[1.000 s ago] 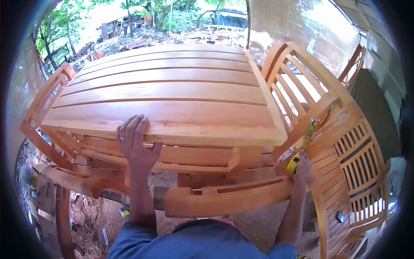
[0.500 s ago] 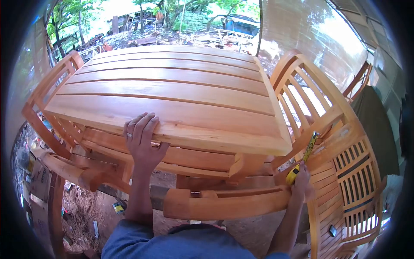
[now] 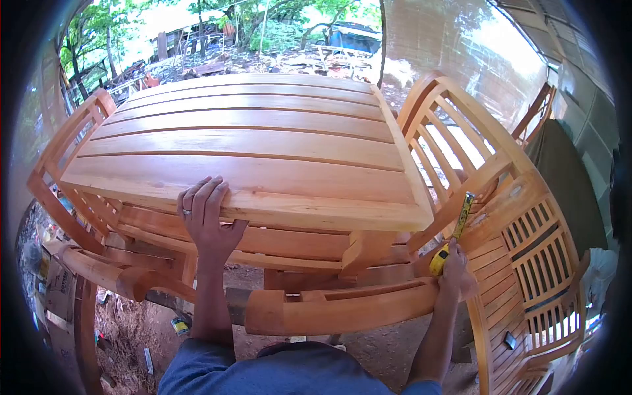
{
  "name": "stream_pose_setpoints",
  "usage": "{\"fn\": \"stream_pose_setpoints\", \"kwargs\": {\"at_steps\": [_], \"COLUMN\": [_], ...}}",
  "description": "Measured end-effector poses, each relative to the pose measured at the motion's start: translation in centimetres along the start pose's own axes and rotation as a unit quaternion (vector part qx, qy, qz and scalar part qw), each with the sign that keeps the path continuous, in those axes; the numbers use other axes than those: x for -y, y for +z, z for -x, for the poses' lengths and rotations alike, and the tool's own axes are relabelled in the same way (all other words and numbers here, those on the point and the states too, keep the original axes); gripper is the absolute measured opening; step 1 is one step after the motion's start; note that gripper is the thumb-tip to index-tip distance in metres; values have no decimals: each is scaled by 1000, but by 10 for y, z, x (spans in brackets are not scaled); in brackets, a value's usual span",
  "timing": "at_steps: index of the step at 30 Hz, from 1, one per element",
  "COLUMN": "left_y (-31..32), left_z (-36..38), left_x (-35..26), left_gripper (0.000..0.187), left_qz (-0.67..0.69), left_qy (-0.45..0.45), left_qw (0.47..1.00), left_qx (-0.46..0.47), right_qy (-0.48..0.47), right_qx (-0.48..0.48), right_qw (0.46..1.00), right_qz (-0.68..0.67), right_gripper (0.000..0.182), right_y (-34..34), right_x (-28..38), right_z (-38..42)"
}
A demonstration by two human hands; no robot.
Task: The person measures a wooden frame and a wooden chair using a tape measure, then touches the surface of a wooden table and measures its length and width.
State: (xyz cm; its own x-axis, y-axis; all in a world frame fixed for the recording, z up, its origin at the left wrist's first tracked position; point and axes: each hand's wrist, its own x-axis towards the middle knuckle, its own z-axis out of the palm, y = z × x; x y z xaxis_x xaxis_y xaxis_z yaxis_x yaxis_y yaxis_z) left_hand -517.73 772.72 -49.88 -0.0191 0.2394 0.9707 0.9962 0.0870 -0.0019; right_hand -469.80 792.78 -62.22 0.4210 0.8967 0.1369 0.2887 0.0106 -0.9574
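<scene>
A slatted wooden table fills the middle of the view. My left hand grips its near edge, fingers over the top and thumb along the front side; a ring shows on one finger. Further right, my right hand is closed around a yellow tape measure. A short length of its blade sticks out upward, beside the table's near right corner and apart from it. Below the right hand is the curved wooden top rail of a near chair.
A slatted wooden chair stands at the table's right, another chair at its left. On a wooden bench seat lies a phone-like dark object. A small yellow item lies on the dirt floor. Cardboard is at far left.
The whole view has shifted slightly, so the table and chairs appear a little further left. Both hands keep their holds, and the tape blade stays extended.
</scene>
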Motion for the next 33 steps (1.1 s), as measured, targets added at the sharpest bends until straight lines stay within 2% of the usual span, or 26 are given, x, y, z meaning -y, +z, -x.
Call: {"fn": "stream_pose_setpoints", "kwargs": {"at_steps": [3,6,10,15,18,24,30,33], "left_y": [-1,1,1,0,0,-5,-5,-6], "left_z": [0,0,0,0,-1,-3,-4,-4], "left_x": [0,0,-1,-2,-4,-9,-10,-10], "left_gripper": [43,43,42,42,42,43,44,44], "left_qz": [3,2,-1,-2,-1,4,3,5], "left_qy": [-1,-1,0,0,-4,-15,-13,-11], "left_qw": [1000,1000,1000,1000,1000,1000,1000,1000], "left_qx": [2,-1,0,-1,-3,16,17,19], "right_qy": [15,43,12,-5,18,-3,-9,4], "right_qx": [27,4,2,33,27,23,26,25], "right_qw": [999,999,1000,998,998,999,999,998], "right_qz": [-38,-32,-28,-50,-61,-40,-44,-51], "right_gripper": [40,40,38,36,36,38,30,38], "right_y": [-1,1,-2,-2,1,1,0,2], "right_x": [18,36,9,15,4,3,12,7], "right_z": [11,22,6,9,0,1,7,4]}}
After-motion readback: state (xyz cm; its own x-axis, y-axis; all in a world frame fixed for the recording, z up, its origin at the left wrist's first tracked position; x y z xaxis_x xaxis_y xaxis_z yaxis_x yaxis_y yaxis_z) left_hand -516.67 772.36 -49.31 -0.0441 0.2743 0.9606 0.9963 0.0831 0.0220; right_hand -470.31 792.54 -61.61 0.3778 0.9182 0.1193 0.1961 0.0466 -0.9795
